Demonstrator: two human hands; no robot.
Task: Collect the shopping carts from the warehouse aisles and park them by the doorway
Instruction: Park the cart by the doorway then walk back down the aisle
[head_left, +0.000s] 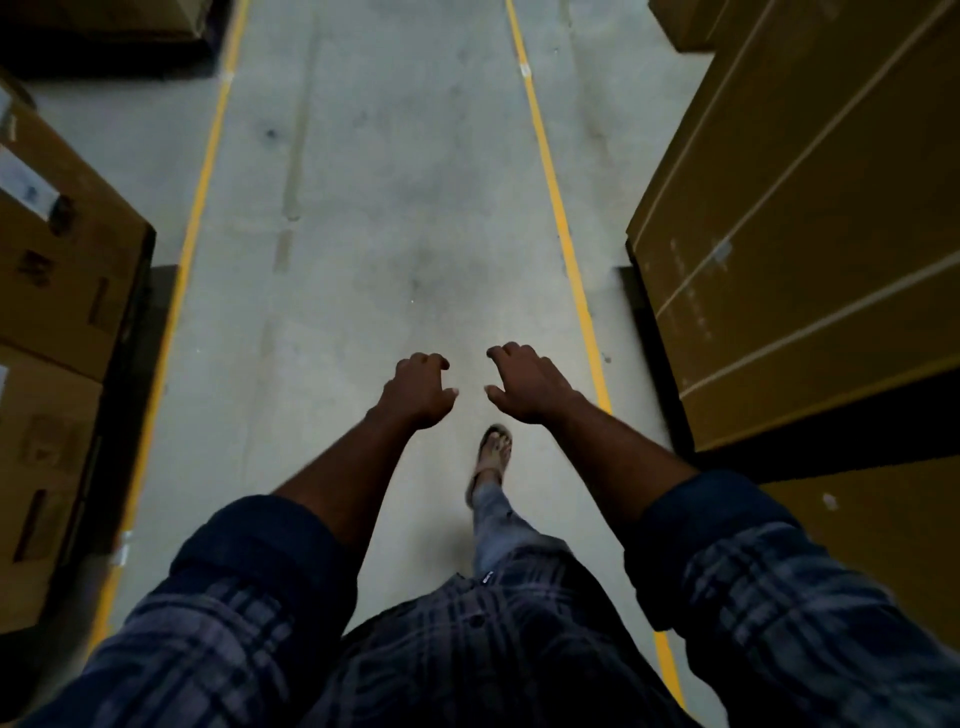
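Shopping carts nowhere in view, so walking along the aisle floor between stacked cartons with left grip and right grip held forward, loosely curled and empty, likely readied for a handle.

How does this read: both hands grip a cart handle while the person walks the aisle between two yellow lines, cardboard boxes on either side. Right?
Not quite. In the head view no cart shows: the left hand and right hand hold nothing, fingers loosely curled. The rest stands: aisle between two yellow lines, cardboard boxes on either side.
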